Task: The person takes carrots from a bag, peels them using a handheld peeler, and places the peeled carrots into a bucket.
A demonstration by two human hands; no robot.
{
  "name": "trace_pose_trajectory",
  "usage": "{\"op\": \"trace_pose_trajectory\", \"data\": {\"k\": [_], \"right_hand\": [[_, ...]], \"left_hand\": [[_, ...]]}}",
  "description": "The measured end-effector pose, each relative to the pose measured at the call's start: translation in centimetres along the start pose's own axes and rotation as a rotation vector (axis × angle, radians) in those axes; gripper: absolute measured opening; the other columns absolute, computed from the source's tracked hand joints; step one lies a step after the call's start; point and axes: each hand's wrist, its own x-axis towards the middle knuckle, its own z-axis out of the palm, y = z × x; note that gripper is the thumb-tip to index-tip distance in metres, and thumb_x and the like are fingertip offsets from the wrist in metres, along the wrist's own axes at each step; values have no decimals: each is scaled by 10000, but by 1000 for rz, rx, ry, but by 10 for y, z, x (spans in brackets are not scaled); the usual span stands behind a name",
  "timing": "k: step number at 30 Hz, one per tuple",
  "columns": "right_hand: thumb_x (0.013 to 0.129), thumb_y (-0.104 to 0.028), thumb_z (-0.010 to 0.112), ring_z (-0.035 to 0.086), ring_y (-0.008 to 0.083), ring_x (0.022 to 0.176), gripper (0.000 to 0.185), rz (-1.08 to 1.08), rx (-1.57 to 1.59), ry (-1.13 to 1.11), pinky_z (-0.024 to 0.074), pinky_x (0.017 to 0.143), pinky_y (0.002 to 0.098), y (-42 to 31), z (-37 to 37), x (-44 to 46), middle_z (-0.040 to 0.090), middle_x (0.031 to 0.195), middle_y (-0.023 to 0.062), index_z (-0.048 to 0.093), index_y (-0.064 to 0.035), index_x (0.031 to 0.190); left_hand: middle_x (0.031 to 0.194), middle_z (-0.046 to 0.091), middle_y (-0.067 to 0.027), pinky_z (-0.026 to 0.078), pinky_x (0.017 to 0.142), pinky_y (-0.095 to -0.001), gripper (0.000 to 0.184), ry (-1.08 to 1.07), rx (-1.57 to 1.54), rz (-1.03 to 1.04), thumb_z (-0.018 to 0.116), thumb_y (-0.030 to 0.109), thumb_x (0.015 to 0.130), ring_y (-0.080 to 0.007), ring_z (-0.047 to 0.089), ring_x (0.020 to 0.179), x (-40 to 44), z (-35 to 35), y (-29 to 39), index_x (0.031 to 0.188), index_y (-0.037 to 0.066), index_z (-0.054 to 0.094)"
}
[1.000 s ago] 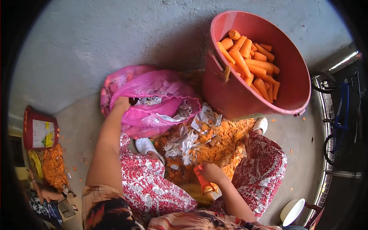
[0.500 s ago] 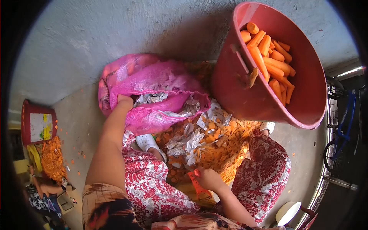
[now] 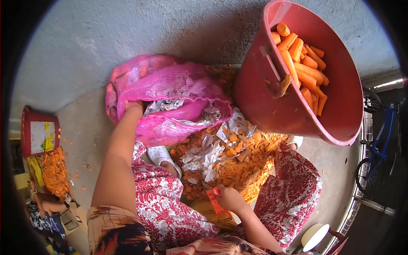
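Note:
My left hand point(image 3: 134, 108) reaches into the mouth of a pink mesh bag point(image 3: 182, 83), its fingers hidden by the mesh. Crumpled paper point(image 3: 163, 106) shows in the bag's opening, and orange shapes show through its far left side. In front of my lap, my right hand point(image 3: 229, 199) is closed around an orange-red peeler point(image 3: 218, 207); a thin grey tip points away from me. Below and beyond that hand lies a heap of carrot peelings point(image 3: 242, 168) and cut ends, with torn paper point(image 3: 208, 155) on top. Peeled carrots point(image 3: 308, 70) fill part of a large red tub point(image 3: 259, 91).
The tub stands at the right by a grey wall point(image 3: 127, 34). White clogs point(image 3: 159, 155) flank the heap. At the far left are a smaller red tub point(image 3: 27, 131), more peelings point(image 3: 55, 170) and another person point(image 3: 46, 204). A white basin point(image 3: 314, 238) and blue bicycle point(image 3: 381, 140) are at right.
The view has shifted slightly. My left hand stays at the bag's opening, its fingers now further under the mesh. My right hand keeps the peeler in nearly the same place.

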Motion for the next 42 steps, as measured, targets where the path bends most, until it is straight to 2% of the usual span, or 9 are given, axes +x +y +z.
{"op": "trace_pose_trajectory", "data": {"k": [4,10,19,22,26,32,37,40,42], "right_hand": [[763,-240,523,540,393,679,228,9,-6,-19,424,594,451,5,4,2,559,694,222,495,-42,873],[763,-238,525,536,395,686,230,-6,22,-19,420,598,452,2,1,3,557,697,222,489,-36,866],[756,-234,531,534,398,693,234,-4,2,-5,418,598,451,3,2,2,556,699,223,479,-22,841],[754,-234,531,535,398,688,233,-35,-9,24,419,596,451,6,3,0,555,695,225,480,-23,841],[754,-229,524,536,396,683,225,-90,-18,57,420,596,449,7,1,-4,556,697,226,487,-19,824],[756,-209,507,533,394,715,200,-103,-32,186,416,627,445,16,3,-12,556,717,232,507,-18,816],[776,-231,487,527,390,766,225,-62,-10,264,408,659,438,8,-18,-37,559,756,231,512,-18,844],[784,-239,483,526,393,762,227,-85,29,322,407,656,439,3,-31,-55,559,758,230,514,-18,827],[799,-249,462,530,393,752,237,-75,1,345,412,650,437,11,-32,-60,563,757,229,514,-20,828]], "left_hand": [[1106,539,-99,242,921,-452,465,-39,-45,60,428,239,768,-238,516,1023,-19,-21,-6,1197,61,407],[1081,545,-129,258,923,-389,403,308,-155,-141,406,247,781,-251,510,1020,0,16,-1,1131,64,487],[970,586,-160,354,855,-394,375,490,-368,-193,466,347,741,-290,538,959,6,-8,-4,941,65,613],[932,582,-195,411,787,-390,449,262,-490,47,513,415,693,-320,551,913,-51,-71,-11,922,40,606],[817,589,-195,436,687,-360,350,259,-605,334,551,296,687,-308,579,756,-104,-112,-8,854,-10,587],[750,583,-180,439,633,-314,264,584,-836,729,522,142,710,-242,581,691,-222,-156,8,920,-16,548],[832,554,-74,439,690,-282,350,302,-1456,1110,498,309,812,-171,541,747,-298,-164,10,916,-25,519],[785,537,-82,483,674,-363,380,287,-2290,971,489,408,804,-172,539,714,-326,-145,52,824,29,502],[749,522,-75,497,654,-408,402,-227,-2675,876,504,456,788,-183,539,693,-360,-134,86,781,56,463]]}}
